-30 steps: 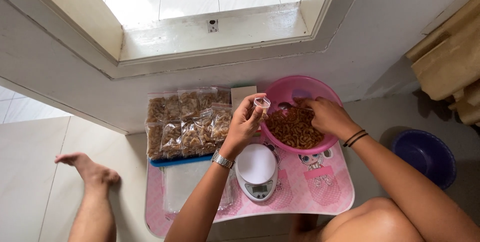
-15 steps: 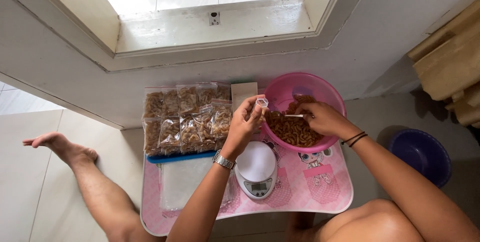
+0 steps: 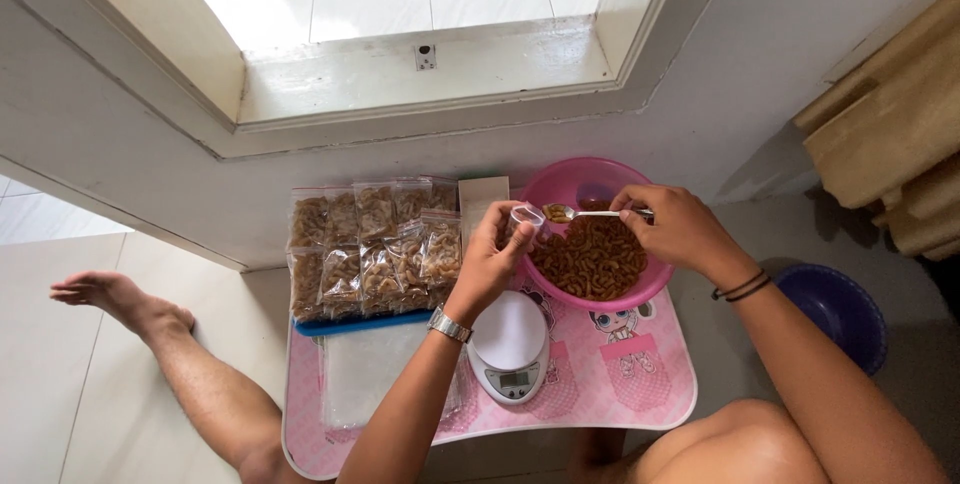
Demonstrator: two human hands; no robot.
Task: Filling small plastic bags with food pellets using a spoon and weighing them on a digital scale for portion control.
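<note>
Spoon (image 3: 580, 213) loaded with brown snack pieces, handle pinched between right hand (image 3: 680, 229) fingertips, bowl end touching rim of small clear cup (image 3: 525, 216). Cup clamped in left hand (image 3: 490, 259) fingers, held just left of spoon tip, above edge of pink basin (image 3: 590, 179). Basin full of same pieces, beneath right fingers. White scale (image 3: 510, 344) below left wrist. Filled bags (image 3: 375, 244) lie left of left fingers on pink table (image 3: 640, 374).

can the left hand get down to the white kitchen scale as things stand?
Probably not freely. The scale sits just below the left hand with nothing over it, but that hand is occupied holding a small clear container up at the spoon in the right hand.
</note>
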